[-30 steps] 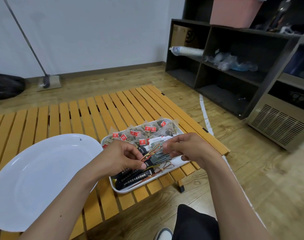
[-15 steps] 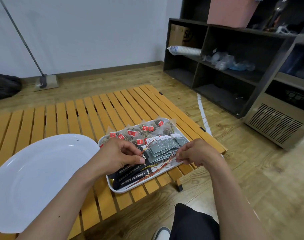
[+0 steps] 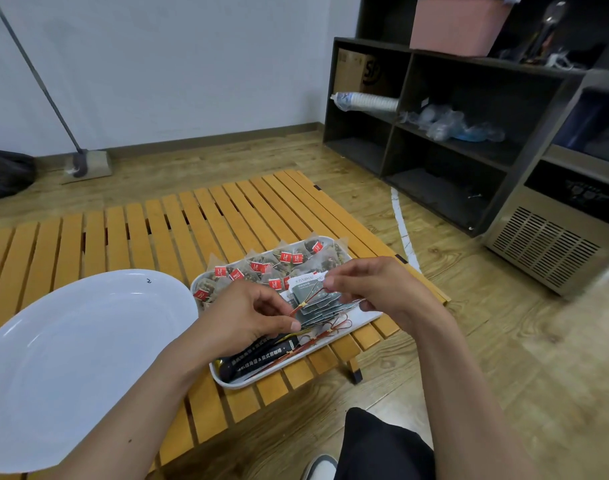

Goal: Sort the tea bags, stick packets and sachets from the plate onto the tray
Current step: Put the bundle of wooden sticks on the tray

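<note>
Hovering over the white tray (image 3: 233, 384) at centre frame, both hands work close together. The left hand (image 3: 247, 317) has thumb and forefinger pinched on a thin red-and-gold twist tie (image 3: 304, 303); the right hand (image 3: 375, 289) has its fingertips closed on the top edge of a grey sachet (image 3: 308, 292) — one of a fanned stack, roughly six that I can count, though the lower ones overlap too much to be sure. Along the tray's far edge sit the tea bags (image 3: 261, 268), clear pyramid pouches with red tags — about ten tags show. At the tray's near end lie the black stick packets (image 3: 261, 356) with white lettering, three or so, partly hidden under the left hand. More loose red ties (image 3: 337, 325) curl beside them. The big white oval plate (image 3: 71, 358) fills the lower left, bare, touching the tray's corner. All of it rests on a slatted wooden table (image 3: 157, 233).
</note>
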Motion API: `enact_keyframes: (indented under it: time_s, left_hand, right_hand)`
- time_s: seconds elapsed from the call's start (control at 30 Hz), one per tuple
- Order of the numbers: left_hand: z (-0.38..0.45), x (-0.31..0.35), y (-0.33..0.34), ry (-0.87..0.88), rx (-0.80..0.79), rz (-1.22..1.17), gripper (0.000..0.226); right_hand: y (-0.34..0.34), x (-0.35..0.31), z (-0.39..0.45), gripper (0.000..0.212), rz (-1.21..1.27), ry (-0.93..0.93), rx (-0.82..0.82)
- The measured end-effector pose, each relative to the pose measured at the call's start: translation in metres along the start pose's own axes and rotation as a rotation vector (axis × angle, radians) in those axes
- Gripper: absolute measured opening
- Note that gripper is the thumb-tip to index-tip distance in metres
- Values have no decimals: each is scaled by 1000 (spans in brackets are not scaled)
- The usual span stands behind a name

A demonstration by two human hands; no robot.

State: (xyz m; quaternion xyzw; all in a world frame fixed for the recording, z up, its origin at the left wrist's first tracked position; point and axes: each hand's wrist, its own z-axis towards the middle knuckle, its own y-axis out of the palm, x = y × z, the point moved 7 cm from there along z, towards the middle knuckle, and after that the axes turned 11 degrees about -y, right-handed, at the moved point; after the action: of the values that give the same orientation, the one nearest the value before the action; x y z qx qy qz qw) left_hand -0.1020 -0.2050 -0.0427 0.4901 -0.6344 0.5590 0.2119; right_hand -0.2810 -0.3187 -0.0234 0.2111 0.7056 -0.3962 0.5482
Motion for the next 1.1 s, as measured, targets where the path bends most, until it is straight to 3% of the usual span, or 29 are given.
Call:
enact_keyframes:
  time_s: [0.17,0.4,0.53,0.73,0.93,1.1]
  left_hand:
    - [1,3,7,12,-17,5,20]
    - [2,-1,-2,-6,61,21,13]
    - [2,-2,-3,-16,81,47,12]
    - [2,-5,2,-8,113,88,15]
    - [-22,2,0,31,412,470,33]
    - [-61,-12,3,-180,545,897,64]
  right_hand:
    - [3,7,3,18,0,17,-29]
    - [-46,46,1,4,-67,191,255]
    - [-50,68,4,5,-144,279,253]
    - [-48,73,11,7,-178,269,268]
    - [-51,65,15,21,-265,215,276]
    - [-44,53,9,44,-504,174,180]
